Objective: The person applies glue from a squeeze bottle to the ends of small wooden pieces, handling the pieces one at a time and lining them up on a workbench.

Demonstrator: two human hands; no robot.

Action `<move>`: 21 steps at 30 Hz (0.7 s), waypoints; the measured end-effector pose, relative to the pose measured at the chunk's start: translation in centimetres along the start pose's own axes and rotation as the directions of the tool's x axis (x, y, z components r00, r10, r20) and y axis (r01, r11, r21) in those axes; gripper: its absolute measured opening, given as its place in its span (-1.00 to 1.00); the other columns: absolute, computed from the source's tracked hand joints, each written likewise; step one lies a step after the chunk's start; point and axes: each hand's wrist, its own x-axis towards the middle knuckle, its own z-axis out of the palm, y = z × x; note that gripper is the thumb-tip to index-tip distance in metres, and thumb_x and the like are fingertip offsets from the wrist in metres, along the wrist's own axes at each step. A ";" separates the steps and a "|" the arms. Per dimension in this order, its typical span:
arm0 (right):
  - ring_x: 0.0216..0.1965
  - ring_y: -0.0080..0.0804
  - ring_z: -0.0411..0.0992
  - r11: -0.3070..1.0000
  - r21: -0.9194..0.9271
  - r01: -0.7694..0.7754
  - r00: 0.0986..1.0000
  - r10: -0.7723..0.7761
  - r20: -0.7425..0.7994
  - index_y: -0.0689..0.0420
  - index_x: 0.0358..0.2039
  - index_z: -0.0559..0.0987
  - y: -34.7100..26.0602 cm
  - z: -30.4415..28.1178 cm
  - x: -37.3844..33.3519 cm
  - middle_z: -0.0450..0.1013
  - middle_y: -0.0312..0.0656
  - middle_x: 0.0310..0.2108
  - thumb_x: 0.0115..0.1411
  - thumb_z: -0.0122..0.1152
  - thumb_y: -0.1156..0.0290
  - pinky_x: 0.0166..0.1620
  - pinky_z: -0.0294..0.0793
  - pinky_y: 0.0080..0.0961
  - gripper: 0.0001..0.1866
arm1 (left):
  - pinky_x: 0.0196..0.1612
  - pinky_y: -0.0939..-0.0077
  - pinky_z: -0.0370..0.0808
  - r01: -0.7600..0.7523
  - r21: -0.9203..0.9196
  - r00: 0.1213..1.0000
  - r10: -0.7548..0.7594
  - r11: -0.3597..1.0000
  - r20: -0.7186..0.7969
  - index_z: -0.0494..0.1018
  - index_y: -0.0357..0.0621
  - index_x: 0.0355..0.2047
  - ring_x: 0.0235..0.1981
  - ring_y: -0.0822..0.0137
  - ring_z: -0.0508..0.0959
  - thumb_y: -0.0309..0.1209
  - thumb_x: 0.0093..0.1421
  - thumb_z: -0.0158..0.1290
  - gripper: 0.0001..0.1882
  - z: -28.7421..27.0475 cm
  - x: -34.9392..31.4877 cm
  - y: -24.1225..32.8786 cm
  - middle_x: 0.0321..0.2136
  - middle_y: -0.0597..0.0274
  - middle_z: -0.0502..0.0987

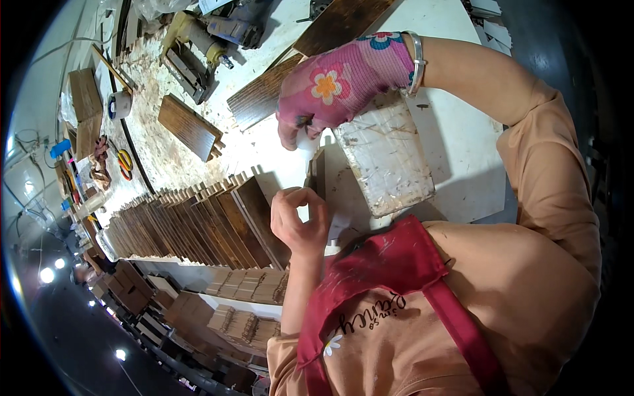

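Note:
My bare left hand [300, 221] is curled closed at the near end of a narrow dark wooden board [318, 173], which stands on edge on the white worktop. Small pale pegs show at the board's side. Above its far end, my right hand [323, 89], in a pink flowered knit glove, is wrapped round a whitish translucent bottle [307, 141]. Only the bottle's lower part shows, pointing down toward the board; the glove hides the rest. Close under the right wrist lies a block wrapped in clear plastic [386, 158].
A long row of dark boards with pale pegs [191, 221] stands left of my left hand. More boards [188, 125] lie farther off, near a nail gun [191, 53] and a blue power tool [238, 26]. Scissors [124, 164] and a tape roll [119, 105] are at the left.

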 end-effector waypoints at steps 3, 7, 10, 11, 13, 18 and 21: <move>-0.06 -0.24 0.43 1.000 -0.002 0.017 1.000 -0.017 -0.016 0.00 -0.06 0.56 0.2 0.3 0.0 0.51 -0.17 -0.18 0.18 0.15 0.36 0.05 0.37 -0.30 -0.71 | -0.51 0.58 0.34 -0.009 -0.006 1.000 0.009 1.000 0.005 0.33 -0.24 -0.45 -0.61 0.36 0.37 -0.76 -0.04 0.03 -0.80 0.0 0.1 0.0 -0.56 0.17 0.41; -0.07 -0.25 0.43 1.000 0.002 -0.005 1.000 0.005 0.016 0.00 -0.07 0.56 -0.1 0.0 0.2 0.51 -0.17 -0.19 0.17 0.15 0.37 0.04 0.38 -0.31 -0.71 | -0.51 0.58 0.34 -0.009 -0.001 1.000 0.009 1.000 0.009 0.33 -0.24 -0.45 -0.61 0.35 0.37 -0.76 -0.05 0.03 -0.80 0.0 0.1 0.0 -0.56 0.17 0.41; -0.11 -0.25 0.46 0.998 -0.025 0.053 0.999 -0.053 -0.006 0.01 -0.08 0.57 0.2 0.1 0.5 0.52 -0.18 -0.22 0.17 0.14 0.39 -0.02 0.41 -0.31 -0.72 | -0.52 0.58 0.34 -0.003 -0.027 1.000 0.003 1.000 0.015 0.33 -0.24 -0.45 -0.61 0.35 0.37 -0.77 -0.05 0.02 -0.80 -0.1 0.2 0.0 -0.56 0.17 0.41; -0.14 -0.25 0.47 0.996 -0.039 0.082 0.996 -0.083 -0.020 0.02 -0.08 0.57 0.3 0.2 0.6 0.53 -0.18 -0.24 0.16 0.14 0.40 -0.05 0.43 -0.32 -0.72 | -0.51 0.58 0.34 -0.005 -0.027 1.000 0.005 1.000 0.014 0.33 -0.24 -0.45 -0.61 0.35 0.37 -0.77 -0.06 0.02 -0.80 -0.1 0.2 0.0 -0.56 0.17 0.41; -0.22 -0.24 0.50 0.997 -0.053 0.054 0.998 -0.055 -0.014 0.03 -0.08 0.57 -0.1 0.1 0.4 0.54 -0.18 -0.29 0.16 0.13 0.43 -0.14 0.47 -0.33 -0.71 | -0.51 0.57 0.34 -0.008 -0.027 1.000 0.008 1.000 0.012 0.33 -0.24 -0.46 -0.61 0.35 0.37 -0.77 -0.06 0.02 -0.80 -0.1 0.2 0.0 -0.57 0.17 0.41; -0.35 -0.24 0.53 0.997 -0.069 -0.038 0.999 0.040 0.029 0.06 -0.08 0.58 -2.2 -0.8 0.5 0.54 -0.16 -0.37 0.13 0.11 0.48 -0.27 0.51 -0.37 -0.69 | -0.51 0.57 0.34 -0.020 -0.029 1.000 0.020 0.999 0.012 0.33 -0.23 -0.45 -0.61 0.34 0.38 -0.77 -0.07 0.02 -0.79 -0.1 0.2 -0.1 -0.56 0.17 0.42; -0.35 -0.26 0.53 0.988 -0.149 0.044 0.999 -0.048 -0.025 0.06 -0.08 0.58 -1.6 -0.3 0.4 0.53 -0.15 -0.37 0.12 0.10 0.49 -0.28 0.51 -0.37 -0.68 | -0.51 0.57 0.34 -0.012 -0.039 1.000 0.013 0.999 0.017 0.34 -0.23 -0.45 -0.61 0.33 0.38 -0.77 -0.07 0.02 -0.79 -0.2 0.2 0.0 -0.56 0.17 0.42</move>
